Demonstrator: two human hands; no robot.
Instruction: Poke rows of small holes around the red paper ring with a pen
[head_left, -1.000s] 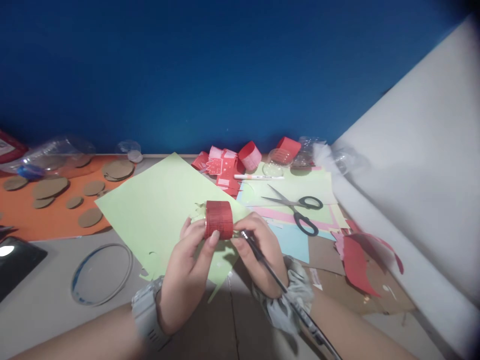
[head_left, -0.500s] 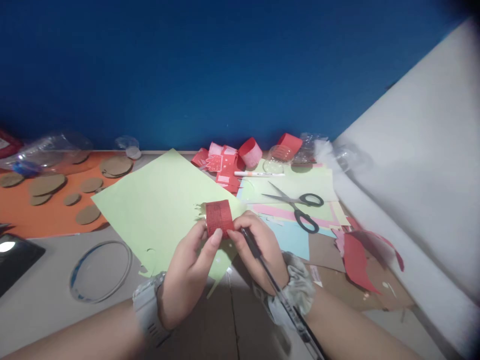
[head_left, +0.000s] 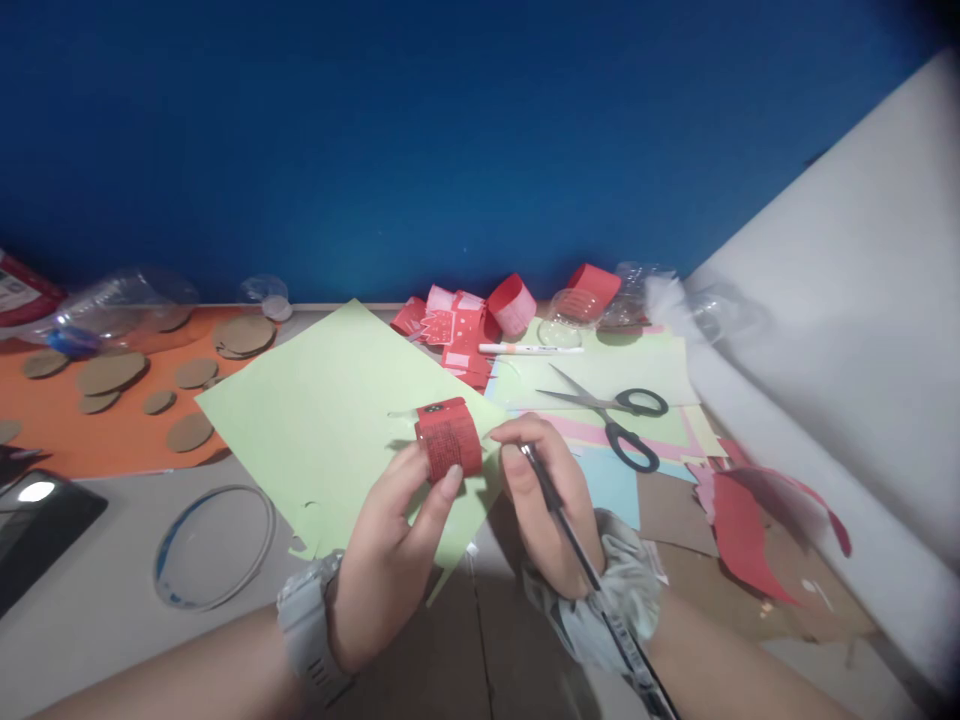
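Note:
My left hand (head_left: 397,535) pinches a short red band (head_left: 451,440) with dark print, thumb in front and fingers behind, above the light green paper sheet (head_left: 315,430). Thin pale green slivers poke out from the band's left end. To its right, a small gap apart, is my right hand (head_left: 555,500), closed around a slim black-and-clear pen (head_left: 555,500) that slants down toward my wrist. The pen's silvery end lies between thumb and index finger. A piece is cut from the sheet's lower corner.
Black-handled scissors (head_left: 611,405) lie open on coloured papers at the right, beside a white marker (head_left: 529,350). Red paper rings (head_left: 512,305) stand near the blue wall. Cardboard discs (head_left: 112,373) rest on orange paper. A clear tape ring (head_left: 214,547) and a phone (head_left: 45,530) are at left.
My right hand has come off the red band and moved right with the pen. The band has tilted in my left hand, showing more print. The whole view has shifted slightly.

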